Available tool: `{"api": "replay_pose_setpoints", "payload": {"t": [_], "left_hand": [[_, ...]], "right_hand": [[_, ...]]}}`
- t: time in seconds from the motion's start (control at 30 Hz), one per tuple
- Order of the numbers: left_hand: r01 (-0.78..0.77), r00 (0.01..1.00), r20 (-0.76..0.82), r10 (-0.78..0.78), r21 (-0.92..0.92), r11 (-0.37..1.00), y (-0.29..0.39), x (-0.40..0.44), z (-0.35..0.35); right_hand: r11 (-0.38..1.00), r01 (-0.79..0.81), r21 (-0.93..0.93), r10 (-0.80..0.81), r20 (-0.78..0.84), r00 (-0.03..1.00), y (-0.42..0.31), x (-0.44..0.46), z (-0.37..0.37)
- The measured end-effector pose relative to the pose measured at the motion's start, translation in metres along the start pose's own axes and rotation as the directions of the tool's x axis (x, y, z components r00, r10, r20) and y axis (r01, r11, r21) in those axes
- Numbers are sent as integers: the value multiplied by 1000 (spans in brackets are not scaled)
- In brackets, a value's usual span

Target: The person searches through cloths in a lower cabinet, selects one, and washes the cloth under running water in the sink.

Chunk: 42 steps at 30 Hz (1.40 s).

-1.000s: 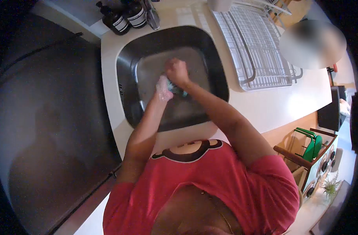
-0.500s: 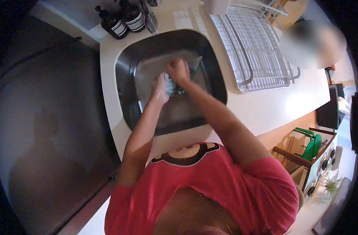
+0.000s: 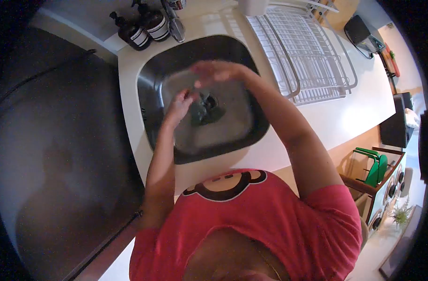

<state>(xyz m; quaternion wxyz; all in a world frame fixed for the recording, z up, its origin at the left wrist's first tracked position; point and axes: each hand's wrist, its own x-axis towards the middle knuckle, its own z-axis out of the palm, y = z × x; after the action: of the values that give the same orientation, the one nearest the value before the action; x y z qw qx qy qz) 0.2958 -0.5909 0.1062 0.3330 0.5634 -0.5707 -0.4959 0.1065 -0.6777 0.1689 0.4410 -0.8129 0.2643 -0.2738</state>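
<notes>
Drawn apart since the earlier frame, the left hand (image 3: 179, 107) looks half-curled, grip unclear; the right hand (image 3: 218, 73) is open. Greenish item (image 3: 207, 115) lies in the sink (image 3: 232, 136), bottles (image 3: 153, 25) at eleven o'clock, dish rack (image 3: 312, 65) at two.

A dark panel (image 3: 83, 107) carries a soft shadow (image 3: 57, 187). Light (image 3: 361, 117) glares off the pale desk (image 3: 312, 136); a green plant (image 3: 402, 214) shows beyond.

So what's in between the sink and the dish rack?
A strip of pale counter lies between the sink and the dish rack. The right forearm crosses over part of it. The head view shows this.
</notes>
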Motion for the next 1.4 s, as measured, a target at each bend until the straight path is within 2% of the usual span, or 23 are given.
{"api": "replay_pose_setpoints", "payload": {"t": [0.07, 0.1, 0.3, 0.33, 0.4, 0.5, 0.6, 0.63, 0.73, 0.77, 0.83, 0.87, 0.9, 1.0, 1.03, 1.07, 1.13, 1.17, 1.2, 1.23, 1.27, 1.33, 1.4], "left_hand": [[-67, 996, -78, 52, -217, 974, 37, -1, -2], [-77, 990, -125, 62, -119, 990, 44, 1, -7], [46, 998, 23, -51, 187, 981, 41, -7, -23], [37, 999, 15, -35, -181, 983, 39, -5, -22], [0, 1000, -12, -16, -799, 601, 37, 0, -12], [66, 945, -42, -326, -947, 314, 58, 10, 18], [125, 918, 72, 389, -986, -114, -35, 34, 28], [17, 981, 26, 191, -999, 49, -13, 20, 35], [148, 940, -4, -340, -895, 422, 26, 14, 55], [181, 935, 24, -354, -890, 418, 18, 17, 59], [81, 932, 44, 359, -993, -91, -34, 52, 68], [12, 982, 17, 190, -1000, 23, -24, 41, 61], [-13, 1000, -12, 9, -987, 160, -14, 30, 54], [164, 801, -281, -529, -746, 645, 40, 19, 58], [192, 904, -83, -419, -797, 572, 35, 24, 46], [132, 907, -232, -352, -636, 760, 34, 29, 39], [-119, 907, -420, -6, -271, 955, 45, 27, 27], [-118, 951, -309, -8, -387, 915, 52, 21, 17], [-274, 961, -55, 270, -95, 957, 36, 25, -6], [-170, 980, 86, 178, -89, 981, 11, 26, -15], [-197, 980, 78, 183, 243, 950, 16, 18, -18], [146, 967, 201, -156, 66, 987, 39, 2, -27], [84, 991, 135, -13, -538, 839, 27, 8, -16]], "right_hand": [[996, -22, -90, 39, 189, 981, -7, -2, 2], [988, -81, -132, 117, 295, 948, -10, -1, 0], [840, -317, 441, 340, 27, 940, -3, 3, -11], [836, -357, 416, 408, -37, 912, 4, 4, -10], [815, -443, 373, 529, -166, 832, 19, 3, -4], [960, -158, 231, 262, -543, 798, -14, 3, 57], [927, -115, -357, -14, -340, 940, 15, 8, 128], [833, -82, -548, -34, -198, 980, 18, 9, 134], [911, -411, -22, 317, -602, 733, 12, 5, 78], [898, -438, -34, 347, -557, 754, 13, 8, 71], [957, -250, -149, 113, -600, 792, 11, 7, 93], [966, -154, -210, -5, -605, 796, 5, 4, 108], [879, -308, -363, 155, -394, 906, -16, 3, 115], [877, -480, 17, 397, -589, 704, -6, 2, 78], [879, -466, 101, 445, -525, 726, -2, -1, 57], [947, -320, 22, 307, -352, 884, 17, -2, 52], [934, -356, 25, 350, 133, 927, 105, 6, 67], [854, -517, -64, 516, 229, 825, -7, -19, 17], [940, -342, -13, 338, 190, 922, 7, -21, 16], [945, -314, 85, 302, 131, 944, 11, -25, 11], [909, -375, 179, 370, 61, 927, -7, -30, -1], [834, -357, 421, 437, -109, 893, -14, -30, -12], [745, -186, 641, 461, -293, 838, 20, -27, -5]]}}
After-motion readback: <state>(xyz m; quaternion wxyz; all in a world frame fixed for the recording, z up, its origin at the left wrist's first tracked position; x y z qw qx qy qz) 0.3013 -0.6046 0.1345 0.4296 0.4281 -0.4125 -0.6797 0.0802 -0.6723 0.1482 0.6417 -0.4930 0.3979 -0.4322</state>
